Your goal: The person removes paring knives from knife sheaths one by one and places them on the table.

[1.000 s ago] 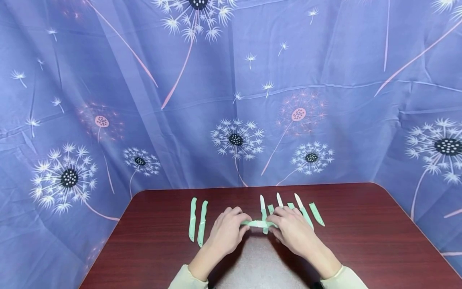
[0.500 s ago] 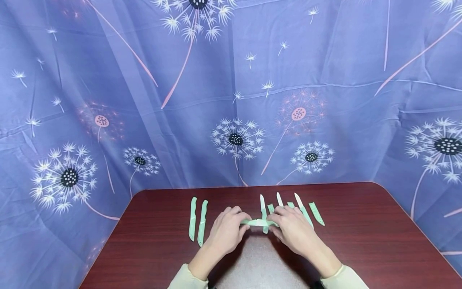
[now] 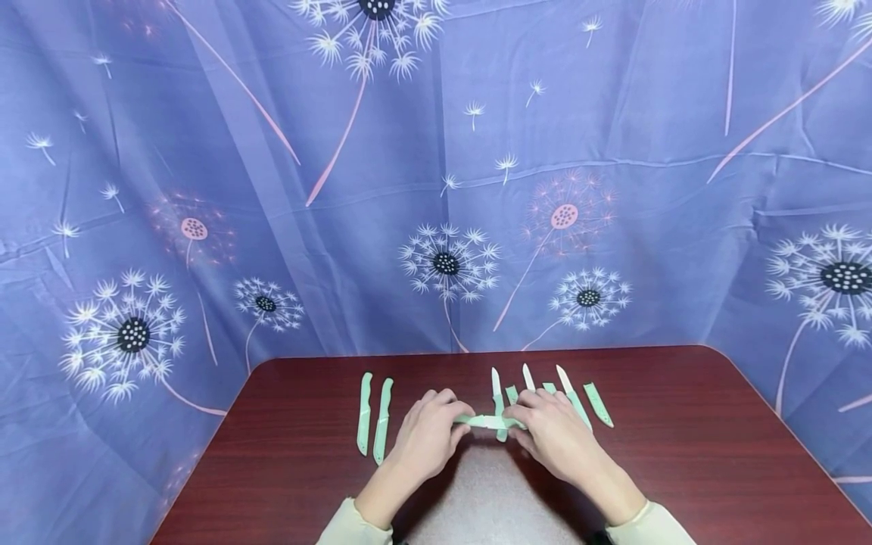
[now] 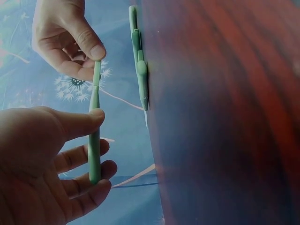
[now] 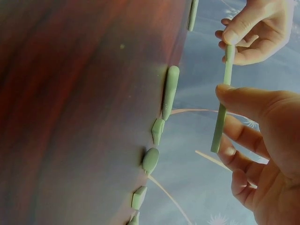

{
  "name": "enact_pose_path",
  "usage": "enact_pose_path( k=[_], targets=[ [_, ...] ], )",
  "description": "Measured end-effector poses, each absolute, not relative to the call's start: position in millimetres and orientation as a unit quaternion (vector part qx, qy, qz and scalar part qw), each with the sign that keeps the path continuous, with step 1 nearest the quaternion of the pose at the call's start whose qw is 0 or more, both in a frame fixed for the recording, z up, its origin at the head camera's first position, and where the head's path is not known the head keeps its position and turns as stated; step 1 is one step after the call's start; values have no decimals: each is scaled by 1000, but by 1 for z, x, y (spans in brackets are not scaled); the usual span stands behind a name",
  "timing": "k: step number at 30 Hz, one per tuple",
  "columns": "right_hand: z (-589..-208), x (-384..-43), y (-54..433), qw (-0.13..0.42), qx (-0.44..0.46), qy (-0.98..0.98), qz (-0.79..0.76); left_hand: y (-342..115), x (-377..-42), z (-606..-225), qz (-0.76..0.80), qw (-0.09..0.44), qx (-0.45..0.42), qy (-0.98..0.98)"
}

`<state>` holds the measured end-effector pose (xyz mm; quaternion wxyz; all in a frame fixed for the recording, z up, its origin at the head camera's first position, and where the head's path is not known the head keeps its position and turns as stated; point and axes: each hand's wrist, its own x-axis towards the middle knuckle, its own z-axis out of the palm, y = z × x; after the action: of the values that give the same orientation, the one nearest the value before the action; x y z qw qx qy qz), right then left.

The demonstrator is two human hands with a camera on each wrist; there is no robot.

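While fingers [image 5: 243,99] pinch both ends, a sheath [image 5: 219,125] holds the knife [image 4: 94,150].

We're seeing smooth, matt, plastic-looking casing on the held knife [image 4: 94,157], and the same finish on the loose sheath [image 3: 598,404]! The wood-grained tabletop [image 3: 293,469] throws glossy glare at us; the dandelion-print backdrop [image 3: 341,265] hangs in creased, matt cloth. Bare blades [image 3: 496,381] look smooth; metal or ceramic, we can't tell.

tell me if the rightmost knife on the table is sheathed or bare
Bare: the knife shows its white blade uncovered in the head view, and a green sheath lies apart to its right.
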<state>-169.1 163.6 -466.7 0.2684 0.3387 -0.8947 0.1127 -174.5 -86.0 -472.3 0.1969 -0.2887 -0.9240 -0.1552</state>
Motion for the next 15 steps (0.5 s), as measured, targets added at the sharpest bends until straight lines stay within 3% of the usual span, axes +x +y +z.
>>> enact_pose_path(
  k=[15],
  targets=[
    [-465, -168, 165, 267, 335, -896, 113, -87, -174, -472, -156, 195, -282, -926]
  ],
)
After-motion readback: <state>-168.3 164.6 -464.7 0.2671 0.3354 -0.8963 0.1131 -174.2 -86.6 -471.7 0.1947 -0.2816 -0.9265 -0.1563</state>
